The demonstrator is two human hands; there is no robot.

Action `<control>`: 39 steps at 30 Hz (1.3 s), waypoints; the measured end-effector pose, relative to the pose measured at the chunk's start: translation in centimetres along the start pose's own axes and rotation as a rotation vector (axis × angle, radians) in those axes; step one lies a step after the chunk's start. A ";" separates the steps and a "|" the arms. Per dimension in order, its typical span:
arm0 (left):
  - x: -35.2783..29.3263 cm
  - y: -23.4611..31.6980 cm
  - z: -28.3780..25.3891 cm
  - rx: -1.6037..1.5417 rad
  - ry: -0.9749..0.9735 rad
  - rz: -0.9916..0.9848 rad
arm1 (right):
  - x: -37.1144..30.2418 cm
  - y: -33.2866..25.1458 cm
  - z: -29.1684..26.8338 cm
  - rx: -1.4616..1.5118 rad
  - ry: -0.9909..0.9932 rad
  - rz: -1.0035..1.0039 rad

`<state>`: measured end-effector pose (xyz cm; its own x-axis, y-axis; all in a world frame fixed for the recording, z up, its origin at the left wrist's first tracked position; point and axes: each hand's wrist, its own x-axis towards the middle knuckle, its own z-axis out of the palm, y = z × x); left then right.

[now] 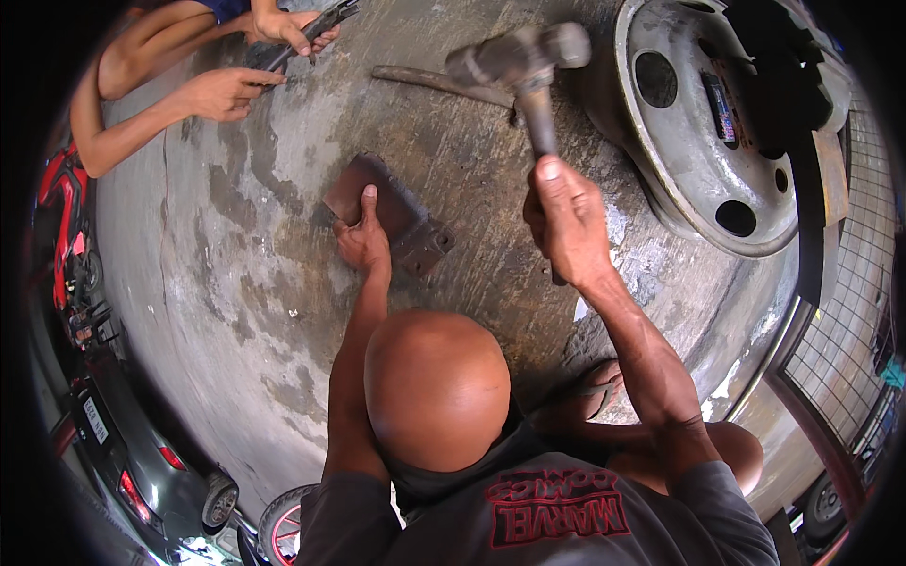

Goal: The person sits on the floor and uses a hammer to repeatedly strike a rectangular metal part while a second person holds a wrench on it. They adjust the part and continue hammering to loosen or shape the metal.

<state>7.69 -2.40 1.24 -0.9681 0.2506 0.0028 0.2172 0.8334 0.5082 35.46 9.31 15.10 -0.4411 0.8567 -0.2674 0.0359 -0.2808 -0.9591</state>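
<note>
On the concrete floor (236,292), a steel wheel rim (692,168) sits beyond and right of the right hand (569,212) — itself wrapped round a double-faced hammer (538,111). Left of that grip, the left hand (362,238) clasps a bent metal bracket (401,213) — thumb on top.

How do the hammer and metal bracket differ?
Shape: the hammer has a thick head on a handle; the metal bracket is an angled plate with holes. Pose: the right hand holds the hammer raised; the left hand holds the bracket low, by the floor. Both are hand-held.
</note>
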 end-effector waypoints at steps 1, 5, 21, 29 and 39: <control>-0.1 0.4 -0.3 0.005 -0.031 0.000 | 0.1 -2.0 0.0 0.034 0.078 -0.142; 0.2 0.1 -0.3 -0.026 -0.032 -0.017 | 0.2 -0.7 2.3 0.324 0.223 -0.437; 3.7 -2.1 -1.2 0.117 -0.045 0.245 | -0.8 6.0 0.6 -0.192 -0.008 0.356; 4.0 -3.6 -1.2 0.018 -0.078 0.224 | -5.4 10.1 8.5 0.006 0.012 0.128; 5.2 -3.1 -2.5 -0.005 -0.235 0.178 | -4.2 9.7 8.7 -0.326 0.044 0.314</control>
<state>1.70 -4.92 1.80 -0.8590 0.5007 -0.1068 0.3803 0.7637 0.5216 29.90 -0.76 7.72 -0.3258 0.7713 -0.5467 0.4455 -0.3848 -0.8084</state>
